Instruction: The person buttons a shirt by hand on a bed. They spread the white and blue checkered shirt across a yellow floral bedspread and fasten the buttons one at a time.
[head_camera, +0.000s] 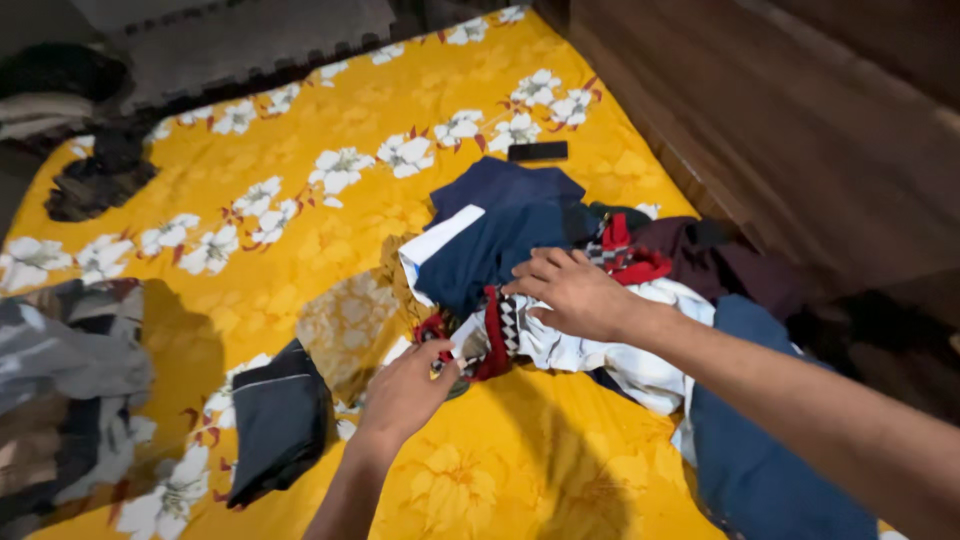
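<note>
Here left hand (405, 390), right hand (578, 293) grip checkered garment (497, 335).

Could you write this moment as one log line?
left hand: gripping patterned cloth | right hand: flat on clothes pile | surface: yellow floral sheet

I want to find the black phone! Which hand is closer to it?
Right. The right hand lies on the clothes pile, just below the black phone on the yellow sheet. The left hand is lower down, at the pile's near edge, farther away.
</note>
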